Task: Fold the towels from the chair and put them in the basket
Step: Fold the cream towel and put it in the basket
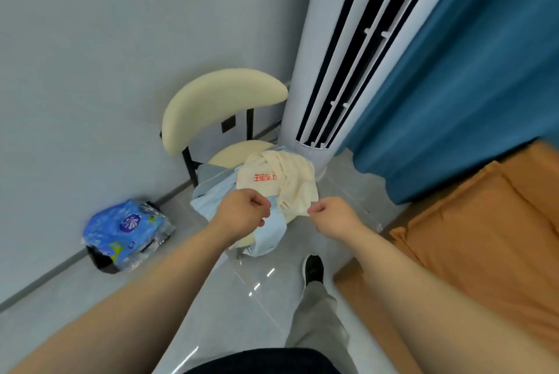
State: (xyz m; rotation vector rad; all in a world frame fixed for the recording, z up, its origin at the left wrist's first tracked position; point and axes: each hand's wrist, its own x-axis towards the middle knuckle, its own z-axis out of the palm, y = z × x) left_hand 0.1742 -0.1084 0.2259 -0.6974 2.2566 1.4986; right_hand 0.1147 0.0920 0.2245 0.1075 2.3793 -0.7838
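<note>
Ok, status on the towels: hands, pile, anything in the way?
Right hand pinching cream towel edge; left hand curled over blue towel, grip unclear. Towels heaped unfolded on chair. Nothing in the way.

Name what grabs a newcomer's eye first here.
Both hands hover mid-frame at the chair: the right hand pinches the cream towel, the left hand is curled beside it. A blue towel lies under the cream one; a white tower unit stands behind.
</note>
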